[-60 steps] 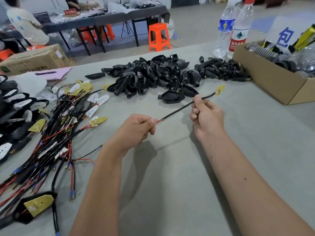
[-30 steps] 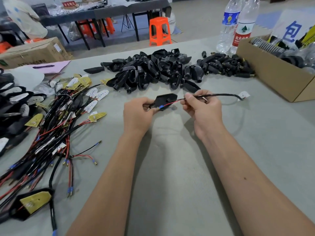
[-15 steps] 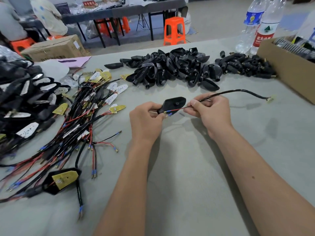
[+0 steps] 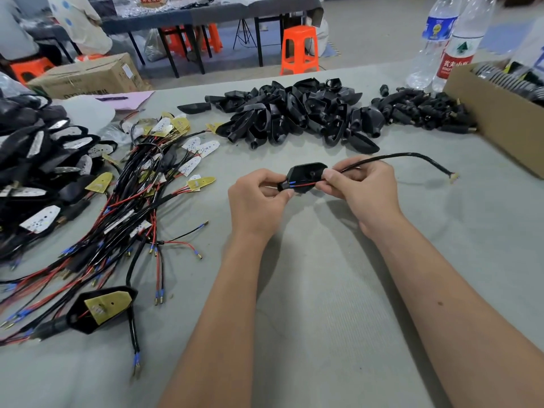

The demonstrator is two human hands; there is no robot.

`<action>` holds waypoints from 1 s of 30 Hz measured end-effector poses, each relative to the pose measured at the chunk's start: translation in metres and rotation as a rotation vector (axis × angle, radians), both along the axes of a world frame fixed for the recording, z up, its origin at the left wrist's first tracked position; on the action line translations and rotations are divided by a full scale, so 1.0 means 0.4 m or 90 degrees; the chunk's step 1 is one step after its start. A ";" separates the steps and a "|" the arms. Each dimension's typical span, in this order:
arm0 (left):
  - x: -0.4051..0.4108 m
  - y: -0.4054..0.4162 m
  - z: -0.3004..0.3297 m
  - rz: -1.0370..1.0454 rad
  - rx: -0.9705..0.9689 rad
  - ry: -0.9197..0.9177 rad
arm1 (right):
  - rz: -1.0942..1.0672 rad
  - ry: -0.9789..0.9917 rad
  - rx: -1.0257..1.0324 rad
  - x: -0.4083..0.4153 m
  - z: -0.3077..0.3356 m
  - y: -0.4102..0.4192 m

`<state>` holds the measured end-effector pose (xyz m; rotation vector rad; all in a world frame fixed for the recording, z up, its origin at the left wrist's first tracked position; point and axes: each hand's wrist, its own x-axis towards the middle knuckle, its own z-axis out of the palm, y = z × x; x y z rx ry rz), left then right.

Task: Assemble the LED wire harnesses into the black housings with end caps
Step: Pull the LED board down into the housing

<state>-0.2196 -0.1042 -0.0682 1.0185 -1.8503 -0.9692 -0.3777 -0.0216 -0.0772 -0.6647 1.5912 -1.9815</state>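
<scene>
The grip of the left hand (image 4: 259,195) is closed, thumb and fingers pinched on the narrow end of a black housing (image 4: 306,175), which is held above the grey surface (image 4: 323,304) at its middle. The right hand (image 4: 357,189) is likewise closed, pinching the wire harness (image 4: 412,156) just where its red and blue leads meet the housing. The black cable arcs away to the right and ends in a small LED board (image 4: 454,178) near the surface. Behind lies a pile of empty housings (image 4: 294,116), with end caps (image 4: 426,110) heaped to its right beside a cardboard box (image 4: 500,125). To the left spreads a tangle of harnesses (image 4: 132,207), and nearer, one assembled housing (image 4: 103,310).
</scene>
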 end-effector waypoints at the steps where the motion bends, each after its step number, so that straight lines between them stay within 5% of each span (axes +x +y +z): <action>1: 0.000 0.000 0.000 0.000 0.008 0.006 | 0.005 0.003 0.004 0.001 0.001 0.001; 7: 0.004 -0.010 -0.007 0.032 0.029 0.011 | 0.074 -0.010 -0.002 0.001 0.011 0.011; 15: 0.001 -0.012 -0.012 -0.084 0.100 0.098 | 0.097 -0.007 -0.004 0.010 0.011 0.010; 18: -0.006 -0.007 -0.012 -0.099 0.145 0.137 | 0.111 0.055 0.015 0.017 0.005 0.004; 26: -0.013 -0.006 -0.012 -0.039 0.313 0.317 | -0.121 0.346 0.215 0.038 0.002 0.003; 30: -0.011 -0.010 -0.005 -0.016 0.373 0.405 | 0.006 0.198 0.082 0.057 0.024 0.005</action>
